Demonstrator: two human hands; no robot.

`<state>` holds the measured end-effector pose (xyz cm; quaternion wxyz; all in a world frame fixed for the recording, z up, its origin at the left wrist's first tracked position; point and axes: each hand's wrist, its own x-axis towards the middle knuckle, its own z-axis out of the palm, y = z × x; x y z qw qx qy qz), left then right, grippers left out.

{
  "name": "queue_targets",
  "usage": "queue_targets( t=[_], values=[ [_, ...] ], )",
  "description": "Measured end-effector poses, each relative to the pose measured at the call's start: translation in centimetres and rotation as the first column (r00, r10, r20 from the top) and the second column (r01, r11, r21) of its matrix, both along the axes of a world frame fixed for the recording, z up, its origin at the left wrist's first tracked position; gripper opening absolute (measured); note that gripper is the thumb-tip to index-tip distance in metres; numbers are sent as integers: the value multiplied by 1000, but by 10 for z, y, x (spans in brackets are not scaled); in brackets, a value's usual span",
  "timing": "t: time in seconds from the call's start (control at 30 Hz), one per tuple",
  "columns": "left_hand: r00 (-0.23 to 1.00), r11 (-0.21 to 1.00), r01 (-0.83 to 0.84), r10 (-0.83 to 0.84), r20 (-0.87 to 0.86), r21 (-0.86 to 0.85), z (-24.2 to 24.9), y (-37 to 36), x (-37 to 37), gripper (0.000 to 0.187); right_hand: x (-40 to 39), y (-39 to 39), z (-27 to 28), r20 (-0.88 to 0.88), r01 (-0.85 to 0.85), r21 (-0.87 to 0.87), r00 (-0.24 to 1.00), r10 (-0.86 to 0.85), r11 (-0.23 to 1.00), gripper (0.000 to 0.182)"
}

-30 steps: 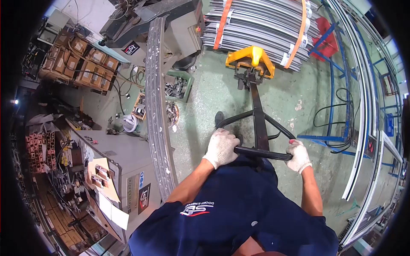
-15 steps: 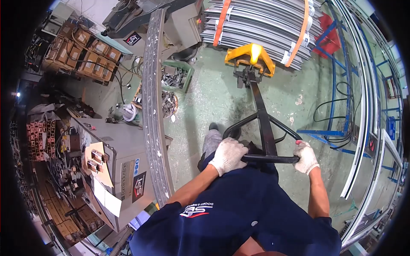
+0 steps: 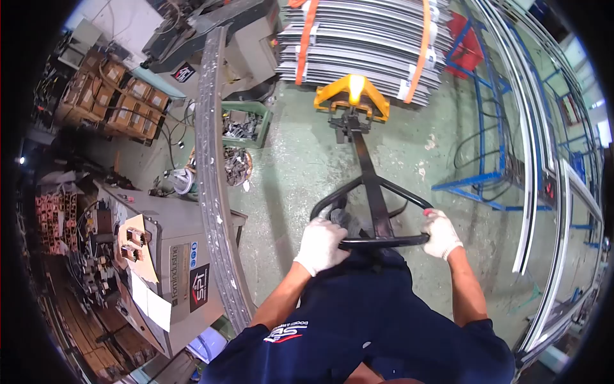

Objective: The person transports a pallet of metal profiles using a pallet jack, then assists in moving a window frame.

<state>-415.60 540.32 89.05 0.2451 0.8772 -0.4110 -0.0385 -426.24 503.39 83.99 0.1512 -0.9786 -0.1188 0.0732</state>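
Both my hands wear white knit gloves and grip the black loop handle (image 3: pixel 384 242) of a yellow pallet jack (image 3: pixel 352 97). My left hand (image 3: pixel 323 245) is closed around the handle's left corner. On the right corner, my right hand (image 3: pixel 442 234) is wrapped around the bar, its fingertips partly hidden. The handle's shaft (image 3: pixel 369 166) runs forward from the loop to the jack's yellow body. Beyond that lies a thick stack of long metal profiles (image 3: pixel 364 41), bound with orange straps (image 3: pixel 307 45). A foot shows faintly through the loop.
To the left, a long scuffed beam (image 3: pixel 211 134) stands beside a grey machine (image 3: pixel 182 224). A green bin (image 3: pixel 262 131) of metal offcuts sits on the floor behind it. Blue metal racks (image 3: pixel 470 182) and long white profiles (image 3: pixel 527 192) line the right side.
The jack, stack and handle have shifted left in my view, with the jack and stack also lower. My legs have changed position. Both hands keep their hold on the handle.
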Motion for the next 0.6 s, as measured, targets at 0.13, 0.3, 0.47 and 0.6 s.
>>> queue_targets(
  t=[0.13, 0.3, 0.47, 0.6],
  values=[
    [1000, 1000, 6, -6, 18, 0, 1, 5, -23, 28, -19, 17, 21, -71, 37, -27, 997, -38, 999, 15],
    [998, 1000, -22, 22, 65, 6, 1, 10, -55, 24, -48, 28, 23, -44, 43, 40, 998, -41, 998, 13],
    [994, 995, -77, 71, 82, 67, -10, 15, -91, 23, -80, 33, 17, -26, 22, 66, 999, -21, 998, 16],
    [989, 988, -125, 117, 92, 91, -7, 14, -124, 23, -101, 33, 21, -63, -36, 59, 997, 40, 998, 17]
  ],
)
